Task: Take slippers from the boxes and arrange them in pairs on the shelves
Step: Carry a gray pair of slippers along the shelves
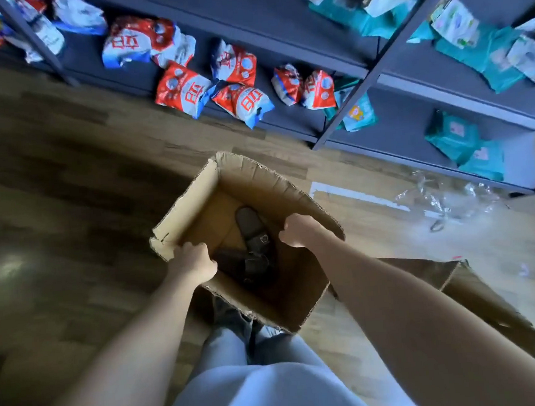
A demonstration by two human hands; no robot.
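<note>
Above the floor [66, 186], left hand [191, 264] and right hand [300, 230] grip the box [258, 184] rim; slippers [252, 232] inside; writing on bags [183, 91] blurred.

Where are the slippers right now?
Head view, centre: the dark slippers lie at the bottom of the open cardboard box, between the left hand and right hand gripping its side walls.

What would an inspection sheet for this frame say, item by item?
Surface: wooden floor, glare patch at left.
Job's things: open cardboard box; dark slippers lying on its bottom.
Clutter: crumpled clear plastic on the floor; second cardboard box at right.
Hands: left hand and right hand each grip the open box's rim.
Cables: nothing seen.
Surroundings: dark shelves holding red-and-white bags and teal packs.
</note>
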